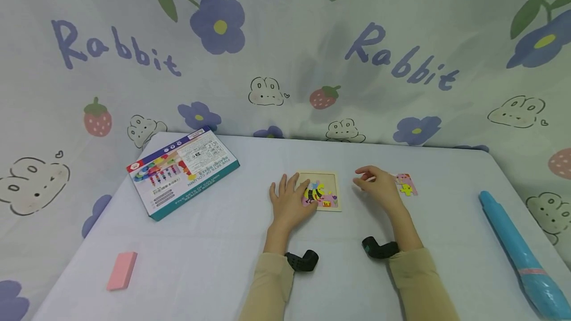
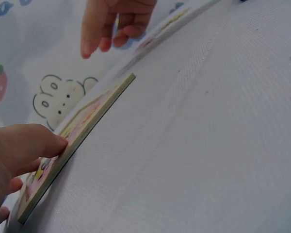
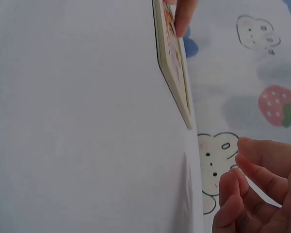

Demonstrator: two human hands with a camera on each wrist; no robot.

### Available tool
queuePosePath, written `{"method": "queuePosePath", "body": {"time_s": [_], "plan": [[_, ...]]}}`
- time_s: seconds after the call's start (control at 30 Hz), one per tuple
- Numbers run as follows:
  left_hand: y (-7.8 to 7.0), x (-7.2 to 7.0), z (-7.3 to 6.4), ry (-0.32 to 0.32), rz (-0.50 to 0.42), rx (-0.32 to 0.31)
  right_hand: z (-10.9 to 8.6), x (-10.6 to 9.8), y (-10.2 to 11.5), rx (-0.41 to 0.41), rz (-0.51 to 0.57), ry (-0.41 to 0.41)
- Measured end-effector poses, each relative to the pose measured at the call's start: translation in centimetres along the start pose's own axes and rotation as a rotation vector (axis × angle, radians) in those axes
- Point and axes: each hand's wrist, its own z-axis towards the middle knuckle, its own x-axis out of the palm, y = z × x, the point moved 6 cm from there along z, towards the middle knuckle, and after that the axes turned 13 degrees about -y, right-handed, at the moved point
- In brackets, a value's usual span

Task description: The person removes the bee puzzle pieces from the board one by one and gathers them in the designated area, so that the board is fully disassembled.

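Your left hand [image 1: 292, 204] is spread over the left side of the wooden puzzle tray [image 1: 330, 181], thumb lying on its near part and fingers fanned toward 11 o'clock. Your right hand [image 1: 379, 187] hangs above the counter [image 1: 339, 281] at the tray's 3 o'clock, well apart from your left, its fingers loosely bent and partly spread.

The tray lies flat in front of you. Inside it you have a yellow-and-black bee [image 1: 315, 193] on a pink ground, partly covered by your left hand; pale bare wood shows toward 12 and 1 o'clock. Just beyond your right hand, also at the tray's 3 o'clock, lie loose pink and yellow puzzle pieces [image 1: 406, 186].

Taking the tray as your clock centre, a printed toy box [image 1: 183, 172] lies tilted at 9 o'clock, its teal side facing you and its lettering upside down. A pink block [image 1: 122, 271] lies toward 8 o'clock, near the counter's left edge. Between 3 and 4 o'clock lies a long blue tapered object [image 1: 513, 246] with a pink band. You wear a black device at each wrist, and beige sleeves [image 1: 267, 286]. Behind the counter hangs a pale backdrop [image 1: 285, 38] with "Rabbit" lettering, blue flowers, strawberries and rabbit faces.
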Motion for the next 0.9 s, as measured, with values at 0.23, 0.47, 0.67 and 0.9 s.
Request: {"method": "queuePosePath", "body": {"time_s": [0.23,0.47,0.67,0.9], "plan": [[0.0,0.0,0.0,0.005,0.008,0.002,-0.5,3.3,2.3,-0.071,0.003,0.138],[-0.1,-0.1,0.0,0.003,0.0,0.005,-0.9,5.3,3.7,-0.16,0.03,0.242],[-0.1,-0.2,0.0,-0.004,-0.001,0.011,-1.1,5.8,4.4,-0.219,0.048,0.243],[0.0,-0.2,-0.1,0.0,-0.001,0.008,-0.9,6.7,4.1,-0.185,0.019,0.282]]}}
